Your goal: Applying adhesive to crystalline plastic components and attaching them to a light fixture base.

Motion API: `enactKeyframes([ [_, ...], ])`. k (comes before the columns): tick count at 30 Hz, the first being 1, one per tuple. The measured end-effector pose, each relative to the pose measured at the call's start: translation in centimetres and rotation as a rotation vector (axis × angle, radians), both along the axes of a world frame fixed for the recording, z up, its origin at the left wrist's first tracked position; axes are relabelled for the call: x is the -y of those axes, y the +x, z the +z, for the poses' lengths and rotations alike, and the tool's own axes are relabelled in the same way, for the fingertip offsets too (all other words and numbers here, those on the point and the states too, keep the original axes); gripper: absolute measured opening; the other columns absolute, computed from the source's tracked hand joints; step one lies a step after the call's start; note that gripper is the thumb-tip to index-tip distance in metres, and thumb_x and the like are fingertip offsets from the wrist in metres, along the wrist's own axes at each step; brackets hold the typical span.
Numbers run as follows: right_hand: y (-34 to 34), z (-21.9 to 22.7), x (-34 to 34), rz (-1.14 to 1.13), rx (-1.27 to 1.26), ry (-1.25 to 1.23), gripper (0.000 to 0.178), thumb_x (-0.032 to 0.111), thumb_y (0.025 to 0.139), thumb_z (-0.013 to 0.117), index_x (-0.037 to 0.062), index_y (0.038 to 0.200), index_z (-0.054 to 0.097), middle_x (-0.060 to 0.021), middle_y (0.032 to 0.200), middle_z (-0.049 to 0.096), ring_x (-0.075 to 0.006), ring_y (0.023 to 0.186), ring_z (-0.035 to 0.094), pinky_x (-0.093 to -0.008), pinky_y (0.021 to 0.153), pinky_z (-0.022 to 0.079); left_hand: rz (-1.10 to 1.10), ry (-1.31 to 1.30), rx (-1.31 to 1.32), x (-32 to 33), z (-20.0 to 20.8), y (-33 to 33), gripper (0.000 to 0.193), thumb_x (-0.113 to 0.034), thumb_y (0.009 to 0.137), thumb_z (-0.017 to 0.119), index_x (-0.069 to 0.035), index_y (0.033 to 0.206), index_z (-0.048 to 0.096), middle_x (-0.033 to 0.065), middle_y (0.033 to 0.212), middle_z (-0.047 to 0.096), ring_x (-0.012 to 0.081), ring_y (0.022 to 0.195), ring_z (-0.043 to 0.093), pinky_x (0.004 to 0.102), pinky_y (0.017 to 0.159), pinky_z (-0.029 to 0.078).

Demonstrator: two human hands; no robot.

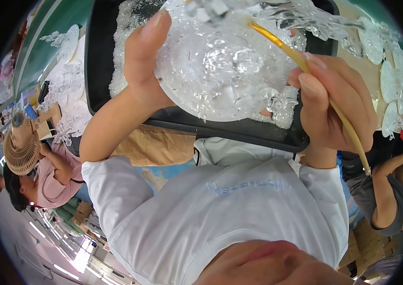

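My left hand [144,59] grips the left edge of a round white disc [185,78], thumb pointing up along its rim. Clear, glittery bits cover the disc, and a clear branching ornament [301,20] rises across its upper right. In my right hand [337,92] is a paintbrush [300,59], pinched near its gold ferrule, with the pale wooden handle slanting down to the right. The brush tip is against or just above the disc's upper part; which one I cannot tell. Beneath the disc lies a black tray [239,132] holding clear granules [121,71].
Several similar clear pieces stand on the table at left [68,85] and right [389,80]. A tan fan [21,142] is at far left, beside a person in pink [59,178]. Another person in dark grey [389,204] sits at right. Brown paper [159,145] lies below the tray.
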State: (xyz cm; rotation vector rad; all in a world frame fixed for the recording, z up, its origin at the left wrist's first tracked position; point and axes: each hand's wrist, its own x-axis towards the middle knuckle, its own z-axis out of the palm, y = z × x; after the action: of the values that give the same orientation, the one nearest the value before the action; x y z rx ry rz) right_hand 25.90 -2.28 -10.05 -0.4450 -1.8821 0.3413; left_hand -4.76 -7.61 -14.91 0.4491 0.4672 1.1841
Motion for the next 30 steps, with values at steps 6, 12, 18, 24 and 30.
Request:
enactKeyframes([
  [6, 0.3, 0.1, 0.0, 0.041, -0.011, 0.029, 0.013, -0.001, 0.093, 0.07, -0.0139, 0.096, 0.07, -0.0273, 0.084, 0.072, -0.0247, 0.058, 0.07, -0.03, 0.051, 0.057, -0.047, -0.014, 0.008, 0.0, 0.8, 0.7, 0.083, -0.066, 0.095, 0.048, -0.002, 0.149, 0.048, 0.0181, 0.143, 0.059, 0.0333, 0.124, 0.062, 0.0485, 0.106, 0.05],
  [12, -0.2, -0.5, -0.3, 0.019, -0.032, 0.062, 0.015, 0.001, 0.094, 0.069, -0.0137, 0.096, 0.069, -0.0275, 0.086, 0.072, -0.0254, 0.058, 0.07, -0.0306, 0.05, 0.057, -0.095, 0.008, 0.013, -0.5, 1.3, 1.5, 0.083, -0.066, 0.095, 0.049, -0.002, 0.149, 0.047, 0.0184, 0.144, 0.058, 0.0335, 0.126, 0.061, 0.0488, 0.107, 0.048],
  [18, 0.1, -0.4, 0.1, 0.042, -0.074, 0.061, 0.014, -0.001, 0.094, 0.069, -0.0145, 0.096, 0.07, -0.0272, 0.086, 0.072, -0.0251, 0.058, 0.07, -0.0296, 0.05, 0.057, -0.138, 0.092, 0.044, -1.2, 1.2, 1.6, 0.08, -0.062, 0.096, 0.049, -0.003, 0.15, 0.047, 0.0179, 0.147, 0.056, 0.033, 0.131, 0.058, 0.0493, 0.111, 0.045],
  [24, -0.5, -0.3, 0.4, -0.024, -0.004, 0.01, 0.014, 0.0, 0.094, 0.068, -0.0141, 0.096, 0.069, -0.0265, 0.084, 0.071, -0.0246, 0.058, 0.07, -0.0296, 0.051, 0.057, 0.181, 0.137, -0.281, -0.7, -0.5, 0.7, 0.075, -0.056, 0.097, 0.05, -0.005, 0.151, 0.046, 0.0158, 0.15, 0.053, 0.0328, 0.135, 0.055, 0.0494, 0.114, 0.043],
  [30, 0.0, -0.1, 0.3, 0.014, -0.055, 0.038, 0.014, 0.0, 0.094, 0.069, -0.0136, 0.096, 0.069, -0.0267, 0.084, 0.071, -0.0246, 0.059, 0.071, -0.0294, 0.051, 0.057, 0.042, 0.032, -0.031, -1.1, -0.9, -0.8, 0.07, -0.053, 0.096, 0.052, -0.01, 0.152, 0.047, 0.0134, 0.152, 0.052, 0.0328, 0.14, 0.05, 0.0505, 0.117, 0.039],
])
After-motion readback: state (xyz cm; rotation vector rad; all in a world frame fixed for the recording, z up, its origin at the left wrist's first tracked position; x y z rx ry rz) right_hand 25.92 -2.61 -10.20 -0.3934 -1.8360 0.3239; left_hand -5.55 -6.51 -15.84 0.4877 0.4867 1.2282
